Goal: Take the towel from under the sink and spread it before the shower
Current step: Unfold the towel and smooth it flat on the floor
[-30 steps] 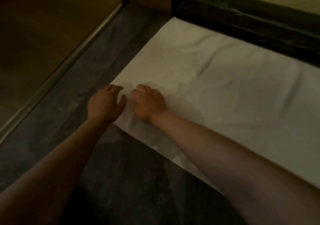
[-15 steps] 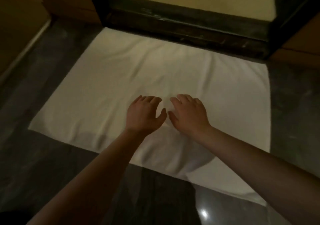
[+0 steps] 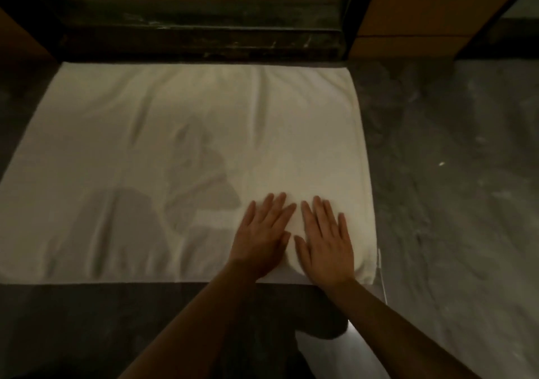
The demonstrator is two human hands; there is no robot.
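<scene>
While one white towel [image 3: 175, 145] lies flat before the shower sill [image 3: 201, 43], two hands, left hand [image 3: 262, 235] and right hand [image 3: 326, 241], press it, fingers spread, holding nothing

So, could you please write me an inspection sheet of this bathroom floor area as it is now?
Surface: dark stone floor, bare right of the towel.
Job's things: white towel spread flat before the dark shower threshold, far edge along it; soft creases across the cloth.
Clutter: a small pale speck on the floor at the right; a white item by the towel's near right corner, cannot tell what.
Hands: left hand and right hand lie flat, palms down, fingers open, side by side near the towel's near right corner.
Cables: nothing seen.
Surroundings: wooden panels either side of the shower opening.
</scene>
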